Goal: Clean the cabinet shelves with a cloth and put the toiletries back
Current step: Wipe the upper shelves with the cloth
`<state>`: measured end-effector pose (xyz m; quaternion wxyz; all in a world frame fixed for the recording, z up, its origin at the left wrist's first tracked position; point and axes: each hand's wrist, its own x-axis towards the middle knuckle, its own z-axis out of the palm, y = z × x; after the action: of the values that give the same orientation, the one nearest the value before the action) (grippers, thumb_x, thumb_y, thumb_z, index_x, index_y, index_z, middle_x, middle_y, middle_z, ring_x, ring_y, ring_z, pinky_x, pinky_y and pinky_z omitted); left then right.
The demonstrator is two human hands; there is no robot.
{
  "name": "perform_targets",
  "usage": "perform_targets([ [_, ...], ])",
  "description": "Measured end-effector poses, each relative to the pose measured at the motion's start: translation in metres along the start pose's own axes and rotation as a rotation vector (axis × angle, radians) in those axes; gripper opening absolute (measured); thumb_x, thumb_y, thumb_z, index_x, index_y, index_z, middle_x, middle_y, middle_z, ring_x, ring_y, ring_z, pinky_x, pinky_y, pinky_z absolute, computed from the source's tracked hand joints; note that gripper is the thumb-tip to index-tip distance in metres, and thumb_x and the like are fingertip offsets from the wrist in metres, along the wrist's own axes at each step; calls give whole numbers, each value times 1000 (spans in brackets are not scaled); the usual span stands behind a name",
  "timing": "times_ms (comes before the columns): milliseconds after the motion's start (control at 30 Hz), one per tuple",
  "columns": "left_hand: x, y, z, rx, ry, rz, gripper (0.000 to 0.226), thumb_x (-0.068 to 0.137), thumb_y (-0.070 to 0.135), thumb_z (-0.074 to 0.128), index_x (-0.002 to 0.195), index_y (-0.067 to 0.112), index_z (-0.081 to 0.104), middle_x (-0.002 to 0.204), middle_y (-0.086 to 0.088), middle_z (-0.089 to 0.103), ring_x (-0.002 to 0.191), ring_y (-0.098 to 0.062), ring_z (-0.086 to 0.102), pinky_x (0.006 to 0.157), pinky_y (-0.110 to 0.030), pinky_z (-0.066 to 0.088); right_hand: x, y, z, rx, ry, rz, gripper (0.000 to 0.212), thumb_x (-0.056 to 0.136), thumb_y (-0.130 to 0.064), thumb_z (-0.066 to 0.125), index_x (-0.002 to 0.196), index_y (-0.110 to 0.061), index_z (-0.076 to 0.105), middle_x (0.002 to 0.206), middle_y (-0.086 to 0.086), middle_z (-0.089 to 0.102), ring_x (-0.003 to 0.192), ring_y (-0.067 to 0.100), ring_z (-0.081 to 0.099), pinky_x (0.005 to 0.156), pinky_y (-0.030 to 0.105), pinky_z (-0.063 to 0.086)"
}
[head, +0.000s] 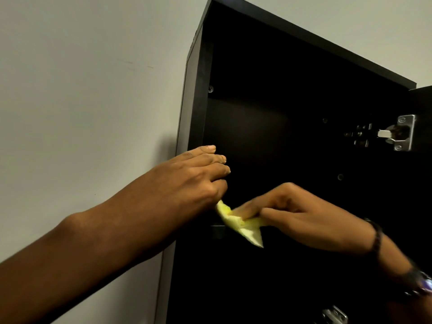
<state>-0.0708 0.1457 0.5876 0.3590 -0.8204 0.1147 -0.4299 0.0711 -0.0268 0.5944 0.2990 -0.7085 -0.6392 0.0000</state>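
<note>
A tall black cabinet [268, 66] hangs open on a pale wall, its inside dark and shadowed. A small yellow cloth [243, 226] is stretched between both hands at the cabinet's left front. My left hand [198, 176] pinches the cloth's upper left end with thumb and lower fingers, its other fingers extended by the cabinet's left edge. My right hand [287, 211] grips the cloth's right part, fingers curled over it. No toiletries are in view, and no shelf boards can be made out in the dark interior.
The cabinet door stands open at the far right, hung on a metal hinge [397, 135]; a second hinge [334, 315] shows at the bottom. The pale wall [81, 101] fills the left. My right wrist wears a bead bracelet [377, 237] and a watch [420, 284].
</note>
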Motion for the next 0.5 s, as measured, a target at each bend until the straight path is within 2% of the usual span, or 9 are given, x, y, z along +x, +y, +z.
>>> perform_targets([
  [67,1,3,-1,-18,-15,-22,34,66,2,77,99,5,71,110,-15,69,108,-31,63,96,-54,40,-7,14,-11,-181,87,142,26,95,-16,49,105,-29,69,112,-14,67,102,0,61,99,24,49],
  [133,5,12,-7,-18,5,-86,38,67,0,71,105,3,69,114,-17,67,110,-32,62,95,-50,42,-3,21,-9,-298,113,277,27,97,-24,44,118,-30,61,118,-14,59,106,2,54,101,25,44],
  [200,17,25,-13,-45,27,-173,48,65,1,58,113,-1,64,117,-20,64,113,-33,60,95,-43,40,3,21,2,-303,119,205,30,97,-23,42,119,-27,62,117,-12,63,106,2,56,100,26,45],
  [267,33,37,-15,-122,58,-231,56,61,5,51,116,0,62,120,-19,63,115,-33,58,97,-39,35,3,14,14,-268,110,74,28,94,-23,44,102,-25,71,97,-8,71,88,0,62,83,25,52],
  [333,45,45,-8,-227,83,-280,55,64,10,44,116,3,61,120,-16,63,115,-30,58,99,-38,35,-6,7,19,-251,134,17,28,92,-23,45,74,-17,66,67,-2,64,59,4,55,58,22,44],
  [367,51,49,-4,-282,95,-309,55,66,14,40,117,5,60,120,-13,63,116,-29,57,100,-37,36,-14,3,19,-269,153,-6,29,91,-23,45,72,-14,64,63,1,61,55,7,53,54,24,42],
  [433,60,53,6,-326,105,-335,56,70,17,36,121,9,57,122,-10,62,118,-26,55,101,-37,40,-33,4,14,-329,169,-11,31,89,-27,40,87,-15,69,73,3,67,63,10,59,62,30,48],
  [500,67,55,15,-326,52,-320,55,72,14,44,127,14,53,126,-7,58,121,-23,51,102,-36,38,-53,20,-3,-376,230,97,38,88,-34,37,106,-28,70,95,-7,71,85,4,62,80,26,51],
])
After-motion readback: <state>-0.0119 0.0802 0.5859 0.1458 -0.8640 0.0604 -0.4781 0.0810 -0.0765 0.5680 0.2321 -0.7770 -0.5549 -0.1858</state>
